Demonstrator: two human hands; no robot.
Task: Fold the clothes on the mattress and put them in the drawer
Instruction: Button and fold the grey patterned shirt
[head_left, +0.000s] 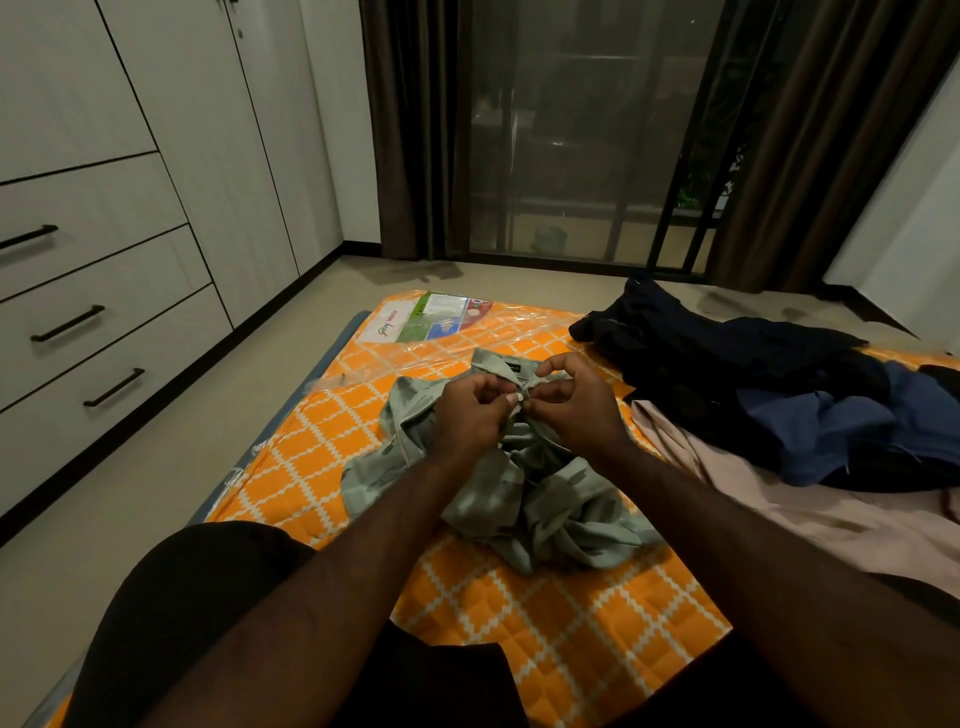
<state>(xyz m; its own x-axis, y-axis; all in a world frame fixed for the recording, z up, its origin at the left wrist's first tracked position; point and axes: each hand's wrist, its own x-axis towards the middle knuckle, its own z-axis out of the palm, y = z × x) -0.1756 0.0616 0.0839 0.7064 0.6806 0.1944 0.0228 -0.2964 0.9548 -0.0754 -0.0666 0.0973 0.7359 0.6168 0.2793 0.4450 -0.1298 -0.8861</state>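
Note:
A crumpled grey-green collared shirt (524, 499) lies in the middle of the orange patterned mattress (561, 639). My left hand (470, 410) and my right hand (576, 402) meet just below its collar, each pinching the shirt's front edge near a button. To the right lie a pale pink garment (810, 514), a blue one (836, 426) and a dark navy one (711, 343) in a loose heap. The drawers (98, 312) with black handles are in the white wardrobe on the left, all closed.
The mattress lies on a beige floor (156, 467), still in clear plastic wrap with a label (431, 322) at its far end. Dark curtains (410, 130) and a glass sliding door (571, 130) stand beyond. My knee in dark shorts (197, 587) is at the lower left.

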